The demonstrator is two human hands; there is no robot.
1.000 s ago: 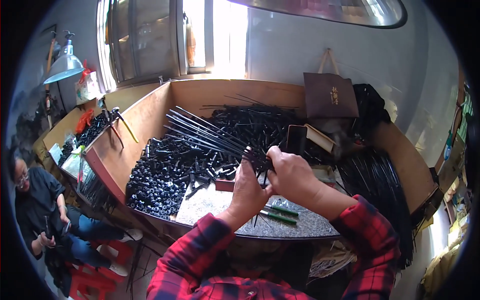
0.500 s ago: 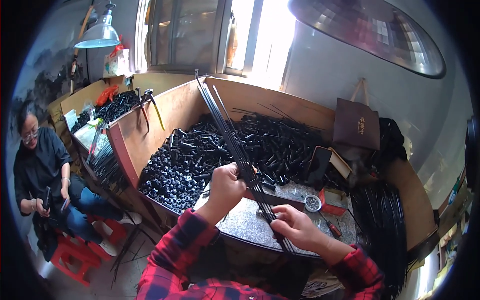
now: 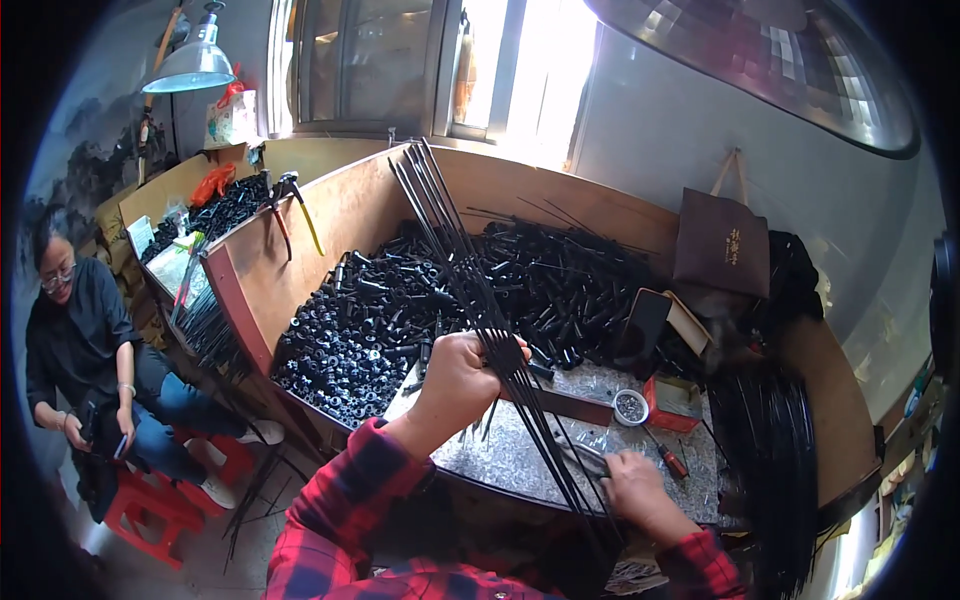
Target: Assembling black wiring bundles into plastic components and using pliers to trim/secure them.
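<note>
Slanting over the worktop (image 3: 470, 458), a bundle of thin black rods (image 3: 508, 362) is gripped firmly in the left hand (image 3: 455, 385). The fist is closed around it near mid-length, presumably so that the ends are balanced and the loose lengths are kept together. Above the grip the rods are fanned out toward the wooden side board (image 3: 330, 235); below it they are carried slantwise past the worktop's front edge.

Just right of the lower rods, a grey tool (image 3: 586, 460) is seen on the worktop, with the fingers of the right hand (image 3: 638, 488) at its near end; whether they are closed on it cannot be told. Near the worktop's back right corner a round tin (image 3: 630, 407) is set beside a red box (image 3: 674, 400), and a red-handled screwdriver (image 3: 673, 461) is laid nearer the right edge, probably to be within easy reach.

Past the back and left edges, black cylindrical parts (image 3: 345, 340) are heaped, apparently kept in by the boards. Pincers (image 3: 300, 215) are hung over the side board's top edge, likely to leave the worktop free. Beyond, a seated co-worker (image 3: 85, 315) can be seen.
</note>
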